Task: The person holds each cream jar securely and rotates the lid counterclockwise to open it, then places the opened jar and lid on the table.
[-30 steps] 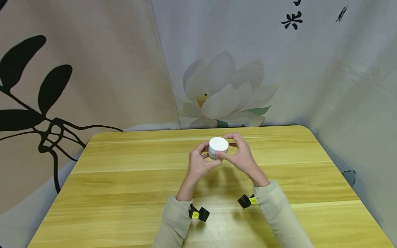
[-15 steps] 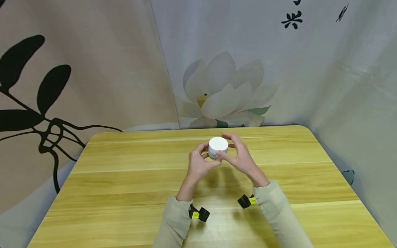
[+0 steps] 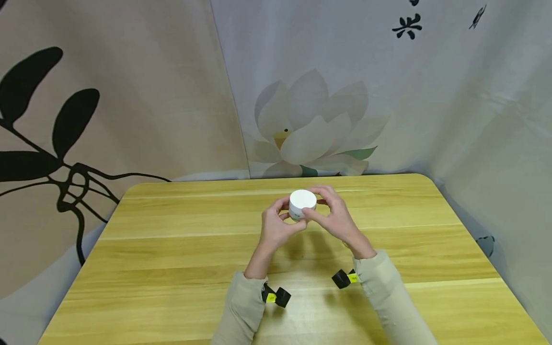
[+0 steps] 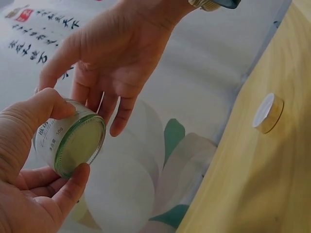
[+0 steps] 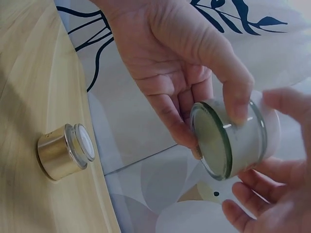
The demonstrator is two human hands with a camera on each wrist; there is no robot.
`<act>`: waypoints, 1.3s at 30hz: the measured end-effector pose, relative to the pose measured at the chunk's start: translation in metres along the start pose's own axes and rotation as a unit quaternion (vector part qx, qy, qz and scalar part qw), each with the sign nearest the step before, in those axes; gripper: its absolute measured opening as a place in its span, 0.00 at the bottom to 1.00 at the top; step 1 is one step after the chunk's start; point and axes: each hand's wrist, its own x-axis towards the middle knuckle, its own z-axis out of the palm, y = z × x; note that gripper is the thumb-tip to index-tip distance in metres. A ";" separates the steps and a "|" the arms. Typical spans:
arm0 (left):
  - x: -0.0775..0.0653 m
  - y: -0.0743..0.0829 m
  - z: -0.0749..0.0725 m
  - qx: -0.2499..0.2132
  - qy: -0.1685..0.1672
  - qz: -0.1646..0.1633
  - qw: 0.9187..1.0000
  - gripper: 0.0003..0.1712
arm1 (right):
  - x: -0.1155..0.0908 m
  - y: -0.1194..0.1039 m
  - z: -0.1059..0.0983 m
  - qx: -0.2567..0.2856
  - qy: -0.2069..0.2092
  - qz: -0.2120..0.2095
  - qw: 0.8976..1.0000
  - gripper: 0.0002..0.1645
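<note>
A small round cosmetic jar (image 3: 297, 211) with a white lid (image 3: 303, 198) is held above the table, between both hands. My left hand (image 3: 274, 226) grips its glass body, thumb and fingers around the side. Opposite, my right hand (image 3: 336, 218) has its thumb and fingers around the lid's edge. In the left wrist view, the jar (image 4: 48, 141) is tilted, its greenish glass base showing, with printed text including 50g. The right wrist view shows the jar base (image 5: 209, 141) too, with the right hand (image 5: 277, 194) partly cut off by the frame edge.
A gold jar with a glass neck and white top (image 5: 60, 153) stands on the wooden table (image 3: 172, 268) in the right wrist view. The left wrist view shows a gold-sided, white-topped round piece (image 4: 268, 114). Neither shows in the head view. A printed curtain (image 3: 172, 96) borders the table.
Both hands stay almost in place with the jar. The right hand's fingers and thumb shift slightly around the lid.
</note>
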 end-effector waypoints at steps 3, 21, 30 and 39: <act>0.000 0.000 -0.001 0.007 -0.001 0.001 1.000 0.29 | 0.000 0.010 -0.001 0.004 -0.019 -0.013 1.000 0.27; 0.001 0.003 0.000 0.016 0.000 -0.016 1.000 0.29 | -0.003 -0.025 -0.003 0.009 -0.014 0.005 1.000 0.26; 0.001 0.003 0.001 0.007 0.002 -0.011 1.000 0.28 | -0.001 -0.024 0.000 0.031 -0.004 0.030 0.999 0.31; 0.000 -0.001 0.001 0.013 0.005 0.001 1.000 0.28 | 0.001 0.011 0.003 0.011 0.009 0.009 1.000 0.27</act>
